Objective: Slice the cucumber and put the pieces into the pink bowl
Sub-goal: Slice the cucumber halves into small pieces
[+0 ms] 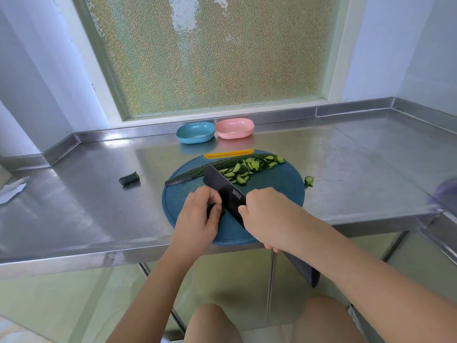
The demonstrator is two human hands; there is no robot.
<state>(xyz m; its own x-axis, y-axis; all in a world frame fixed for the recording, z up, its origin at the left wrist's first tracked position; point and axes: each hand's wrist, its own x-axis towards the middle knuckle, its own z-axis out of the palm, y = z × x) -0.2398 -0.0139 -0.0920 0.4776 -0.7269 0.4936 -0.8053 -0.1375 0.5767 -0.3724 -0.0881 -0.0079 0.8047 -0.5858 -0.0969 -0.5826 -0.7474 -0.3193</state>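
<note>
On a round dark blue cutting board (279, 191) lies a long cucumber strip (190, 173) and a heap of several cut pieces (249, 167). My left hand (197, 219) curls its fingers round a short dark cucumber piece (212, 210) at the board's near part. My right hand (267, 219) grips a black knife (226, 188), its blade right next to the left fingers. The pink bowl (234, 128) stands at the back by the window and holds nothing that I can see.
A blue bowl (195, 132) sits left of the pink one. A cucumber end (129, 179) lies on the steel counter (86, 206) left of the board, one cut piece (309, 181) off its right edge. White paper (12, 189) lies far left.
</note>
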